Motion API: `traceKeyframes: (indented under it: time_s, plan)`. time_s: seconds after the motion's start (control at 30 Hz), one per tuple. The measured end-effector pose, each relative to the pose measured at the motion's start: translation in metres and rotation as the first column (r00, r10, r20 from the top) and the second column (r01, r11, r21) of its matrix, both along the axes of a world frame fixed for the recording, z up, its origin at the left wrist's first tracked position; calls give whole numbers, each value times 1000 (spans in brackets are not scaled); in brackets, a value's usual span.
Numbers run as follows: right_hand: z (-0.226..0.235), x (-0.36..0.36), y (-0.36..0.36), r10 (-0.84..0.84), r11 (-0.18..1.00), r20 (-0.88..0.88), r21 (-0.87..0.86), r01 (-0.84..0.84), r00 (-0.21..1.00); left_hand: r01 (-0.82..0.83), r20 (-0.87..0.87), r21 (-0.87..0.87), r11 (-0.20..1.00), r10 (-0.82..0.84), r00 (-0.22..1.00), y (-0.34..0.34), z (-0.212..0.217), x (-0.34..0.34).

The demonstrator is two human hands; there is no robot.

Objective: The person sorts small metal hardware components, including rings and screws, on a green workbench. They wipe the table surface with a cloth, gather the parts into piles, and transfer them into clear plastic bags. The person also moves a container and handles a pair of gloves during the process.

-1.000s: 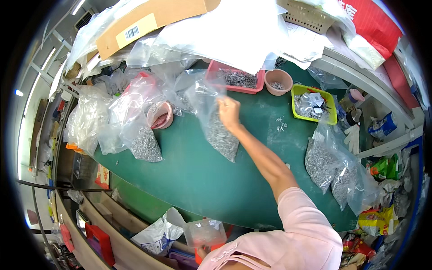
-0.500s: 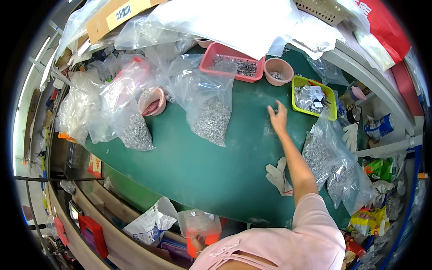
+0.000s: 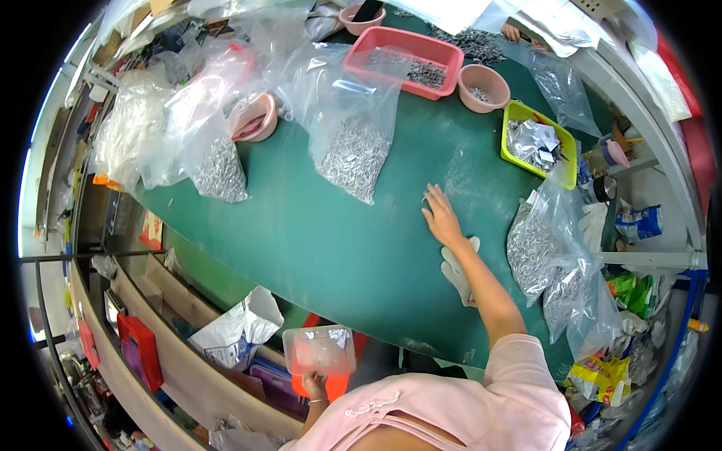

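Observation:
My left hand (image 3: 316,385) grips the near edge of a clear plastic box (image 3: 320,349), held low beside the table's front edge. My right hand (image 3: 441,214) is stretched over the green table (image 3: 301,248), fingers spread and holding nothing. Whether its fingers touch the surface I cannot tell. Under my right forearm lies a white work glove (image 3: 456,278), partly covered by the arm. Beyond that hand stands a clear bag of small silvery metal parts (image 3: 353,154). More bags of such parts (image 3: 534,248) lie to the right of my forearm.
At the back are a pink tray (image 3: 459,64) of metal parts, a pink bowl (image 3: 483,79) and a yellow-green basket (image 3: 574,161). Another bag of parts (image 3: 219,173) is at left. A co-worker's hand (image 3: 513,32) shows at the far side, near a pile of parts (image 3: 477,46).
My right hand has drawn back toward me and left, its fingers flattening. My left hand and the plastic box show more fully. The view has shifted, bringing a co-worker's hand into sight.

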State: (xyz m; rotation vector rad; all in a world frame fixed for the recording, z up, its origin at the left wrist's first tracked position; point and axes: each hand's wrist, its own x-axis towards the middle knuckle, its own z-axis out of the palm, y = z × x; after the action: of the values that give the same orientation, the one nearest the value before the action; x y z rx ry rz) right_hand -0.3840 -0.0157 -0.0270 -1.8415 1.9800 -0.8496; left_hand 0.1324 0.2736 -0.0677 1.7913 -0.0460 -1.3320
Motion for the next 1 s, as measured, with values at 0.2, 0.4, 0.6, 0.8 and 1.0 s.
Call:
traceKeyframes:
  time_s: [0.2,0.4,0.6,0.8,1.0]
  plan:
    - [27,-35,-39,-235,930,98,-266,253,967,-60,-23,32,998,60,998,27,-8,6]
    - [-16,-86,-55,-213,975,-204,22,222,956,-85,-34,29,996,86,996,25,-5,8]
    - [13,26,38,93,989,-101,124,-80,990,-224,122,-58,973,230,966,19,33,21]
    - [27,64,90,11,1000,-14,-18,-11,1000,-120,212,-306,944,191,959,-50,114,13]
    - [40,76,51,-146,988,-36,-65,143,989,0,78,-445,895,39,996,-179,133,-38]
